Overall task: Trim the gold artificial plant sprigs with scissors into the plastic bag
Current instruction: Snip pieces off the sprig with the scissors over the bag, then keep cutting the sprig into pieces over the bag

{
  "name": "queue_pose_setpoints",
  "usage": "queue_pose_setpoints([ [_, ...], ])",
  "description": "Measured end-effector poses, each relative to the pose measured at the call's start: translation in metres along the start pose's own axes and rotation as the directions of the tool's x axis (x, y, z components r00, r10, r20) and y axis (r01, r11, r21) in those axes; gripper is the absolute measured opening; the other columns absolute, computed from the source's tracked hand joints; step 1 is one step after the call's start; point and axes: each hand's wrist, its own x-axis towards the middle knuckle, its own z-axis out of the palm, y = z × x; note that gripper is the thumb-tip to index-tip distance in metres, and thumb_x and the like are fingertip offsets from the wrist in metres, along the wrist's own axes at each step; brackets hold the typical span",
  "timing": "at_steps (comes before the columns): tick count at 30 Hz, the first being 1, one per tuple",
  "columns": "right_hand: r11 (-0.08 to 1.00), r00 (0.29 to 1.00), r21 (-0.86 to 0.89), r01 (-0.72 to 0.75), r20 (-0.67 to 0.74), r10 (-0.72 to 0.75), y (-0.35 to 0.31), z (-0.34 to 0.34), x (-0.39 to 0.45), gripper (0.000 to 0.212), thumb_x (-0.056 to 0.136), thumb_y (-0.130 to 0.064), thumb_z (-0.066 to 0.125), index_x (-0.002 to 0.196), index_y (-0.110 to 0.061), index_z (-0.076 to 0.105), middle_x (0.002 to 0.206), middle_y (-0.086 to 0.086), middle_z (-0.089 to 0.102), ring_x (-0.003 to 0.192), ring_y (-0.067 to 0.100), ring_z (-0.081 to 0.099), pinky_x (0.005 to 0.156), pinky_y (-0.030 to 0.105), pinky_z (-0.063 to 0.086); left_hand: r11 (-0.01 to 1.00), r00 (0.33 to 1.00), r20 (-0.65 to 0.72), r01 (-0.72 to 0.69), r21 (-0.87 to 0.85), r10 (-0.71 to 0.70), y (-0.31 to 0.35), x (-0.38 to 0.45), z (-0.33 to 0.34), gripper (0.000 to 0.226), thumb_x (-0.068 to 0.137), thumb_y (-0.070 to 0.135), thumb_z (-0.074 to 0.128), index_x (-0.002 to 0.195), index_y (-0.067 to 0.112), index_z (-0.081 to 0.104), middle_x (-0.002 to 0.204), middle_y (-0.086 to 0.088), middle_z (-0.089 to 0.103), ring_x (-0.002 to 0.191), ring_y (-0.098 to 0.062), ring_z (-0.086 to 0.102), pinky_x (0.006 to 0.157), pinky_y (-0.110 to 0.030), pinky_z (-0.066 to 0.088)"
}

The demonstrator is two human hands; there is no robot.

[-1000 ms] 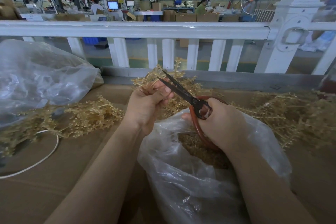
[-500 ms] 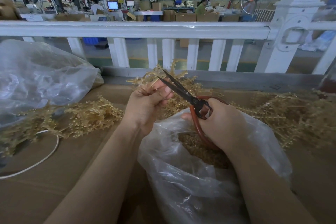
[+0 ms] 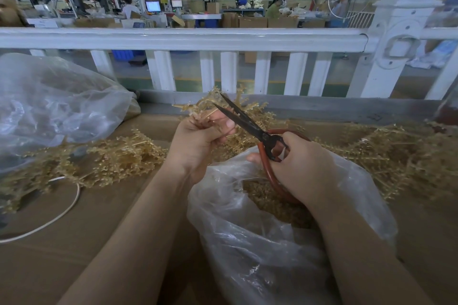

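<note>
My left hand [image 3: 198, 142] grips a bunch of gold sprigs [image 3: 210, 106] just above the table, their tips fanning up toward the fence. My right hand [image 3: 301, 168] holds the scissors [image 3: 250, 126] by their red-brown loop handles. The dark blades are parted and point up-left, right beside my left thumb and the held stems. Below both hands sits a clear plastic bag [image 3: 260, 250], its mouth open, with gold trimmings [image 3: 267, 203] inside.
Loose gold sprigs lie in piles on the cardboard-covered table, left [image 3: 119, 161] and right [image 3: 396, 156]. A second large plastic bag [image 3: 54, 106] bulges at the far left. A white cord [image 3: 62, 213] curls on the left. A white fence [image 3: 183, 39] borders the table's far edge.
My left hand has shifted the held sprigs slightly; the scissors stay parted in about the same place. My right hand has barely moved.
</note>
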Motion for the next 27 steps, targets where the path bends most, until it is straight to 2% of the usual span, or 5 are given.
queue_pose_setpoints([
  [7,0.999,1.000,0.044,0.004,-0.003,-0.004,0.0005,0.0046,0.0007,0.067,0.063,-0.095,0.044,0.081,-0.031,0.057,0.068,-0.020,0.058,0.063,-0.004,0.051,0.055,0.012,0.034,1.000,1.000,0.002,-0.015,0.003,0.015,0.0008,0.0007,-0.0019,0.025,0.083,-0.002,0.068,0.108,-0.009,0.065,0.079,-0.003,0.070,0.067,-0.009,0.063,0.062,-0.017,0.048],
  [12,0.998,1.000,0.064,-0.005,-0.001,0.005,-0.0001,0.0028,0.0002,0.082,0.055,-0.099,0.035,0.083,-0.026,0.061,0.069,-0.018,0.059,0.063,-0.003,0.051,0.056,0.012,0.035,0.999,1.000,0.003,-0.030,0.023,0.030,0.0008,0.0006,-0.0021,0.015,0.084,-0.007,0.065,0.099,-0.005,0.068,0.072,-0.001,0.071,0.065,-0.009,0.062,0.062,-0.017,0.048],
  [17,1.000,1.000,-0.013,0.005,0.008,-0.004,-0.0007,-0.0015,0.0021,0.086,0.054,-0.102,0.026,0.097,-0.034,0.057,0.075,-0.022,0.050,0.061,-0.004,0.040,0.054,0.013,0.028,0.993,0.997,0.037,-0.078,0.094,0.075,0.0012,-0.0005,-0.0007,0.015,0.083,-0.010,0.065,0.096,-0.005,0.069,0.070,0.000,0.071,0.064,-0.006,0.063,0.061,-0.016,0.048],
  [21,0.998,1.000,-0.065,0.012,-0.019,-0.014,-0.0020,-0.0014,0.0011,0.082,0.055,-0.101,0.022,0.091,-0.035,0.053,0.072,-0.021,0.049,0.059,-0.005,0.038,0.053,0.012,0.026,0.990,0.996,0.034,-0.086,0.108,0.083,0.0010,-0.0007,0.0005,0.015,0.083,-0.010,0.065,0.093,-0.001,0.071,0.072,-0.001,0.072,0.065,-0.007,0.062,0.061,-0.017,0.048],
  [27,1.000,1.000,0.003,0.009,-0.012,-0.009,-0.0002,0.0009,0.0006,0.085,0.052,-0.102,0.022,0.087,-0.032,0.057,0.068,-0.021,0.054,0.061,-0.003,0.047,0.052,0.012,0.031,0.995,0.996,0.047,-0.076,0.063,0.073,0.0019,-0.0019,0.0008,0.015,0.077,-0.003,0.070,0.090,0.005,0.073,0.074,-0.001,0.074,0.067,-0.009,0.064,0.061,-0.017,0.050],
])
